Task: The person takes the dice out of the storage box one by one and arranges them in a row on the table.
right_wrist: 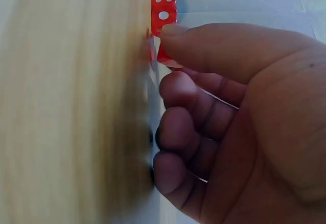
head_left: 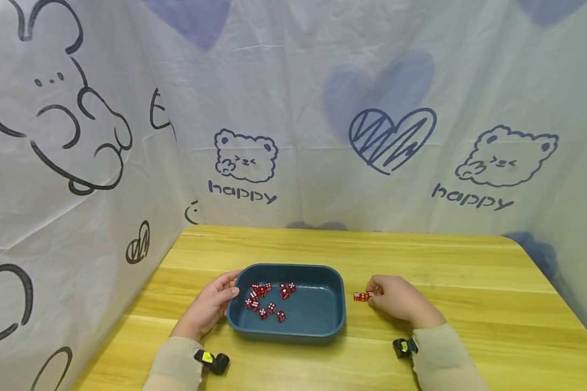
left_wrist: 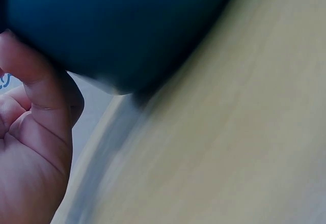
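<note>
Biggest bit first: pale cloth (head_left: 293, 81) w/ doodles hangs across the back + down both sides, hearts, bears n "happy" written twice. Next is the table (head_left: 494, 304), yellowish wood grain, lighter streaks running thru it.

On that sits a dark blue tray (head_left: 313, 304), rounded corners, a bit L of center in the head view. Then two beige sleeves (head_left: 176, 364) coming in from the bottom edge, one each side.

L hand (head_left: 210, 304) is at the tray's L end, thumb at the rim n the other fingers outside the wall, so barely open, just gripping that edge. L wrist view is pretty blurry tbh, mostly tray side + table.

R hand (head_left: 396, 296) is out past the tray's R end, thumb n index pinched on one end of a short row (head_left: 362, 297) of red dice, other fingers curled in. Can't tell if the row's touching the table or lifted.

Small black cams (head_left: 220, 364) on both wrists.

Smallest: abt a dozen loose red dice (head_left: 262, 313) w/ white pips, mostly in the tray's L half, some touching, some apart.
</note>
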Demonstrator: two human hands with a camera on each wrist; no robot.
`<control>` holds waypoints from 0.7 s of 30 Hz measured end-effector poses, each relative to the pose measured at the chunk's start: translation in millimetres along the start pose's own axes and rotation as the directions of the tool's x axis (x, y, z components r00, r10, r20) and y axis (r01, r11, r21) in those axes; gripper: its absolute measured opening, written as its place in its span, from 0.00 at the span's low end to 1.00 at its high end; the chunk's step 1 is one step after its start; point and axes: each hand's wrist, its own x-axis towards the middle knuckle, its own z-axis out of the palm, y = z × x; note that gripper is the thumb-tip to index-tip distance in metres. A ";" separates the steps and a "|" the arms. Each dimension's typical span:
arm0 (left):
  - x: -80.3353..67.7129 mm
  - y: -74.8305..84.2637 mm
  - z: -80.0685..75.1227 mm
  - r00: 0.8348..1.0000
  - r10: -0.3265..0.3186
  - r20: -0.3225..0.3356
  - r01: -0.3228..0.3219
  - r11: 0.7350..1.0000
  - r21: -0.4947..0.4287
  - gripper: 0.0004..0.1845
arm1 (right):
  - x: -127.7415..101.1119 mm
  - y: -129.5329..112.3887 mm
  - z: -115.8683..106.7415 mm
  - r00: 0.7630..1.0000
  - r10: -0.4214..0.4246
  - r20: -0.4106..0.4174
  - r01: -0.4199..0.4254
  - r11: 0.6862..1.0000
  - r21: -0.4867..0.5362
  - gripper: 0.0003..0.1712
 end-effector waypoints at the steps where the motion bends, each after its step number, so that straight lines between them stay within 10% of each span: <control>1: -0.1 0.0 0.2 1.000 0.000 -0.001 0.000 1.000 -0.001 0.29 | 0.6 0.1 0.4 1.000 -0.002 0.000 0.002 1.000 -0.006 0.07; 21: 1.0 0.7 0.8 1.000 -0.002 -0.011 0.002 1.000 0.012 0.29 | -0.4 -4.0 2.2 1.000 0.024 0.003 -0.024 0.999 -0.039 0.08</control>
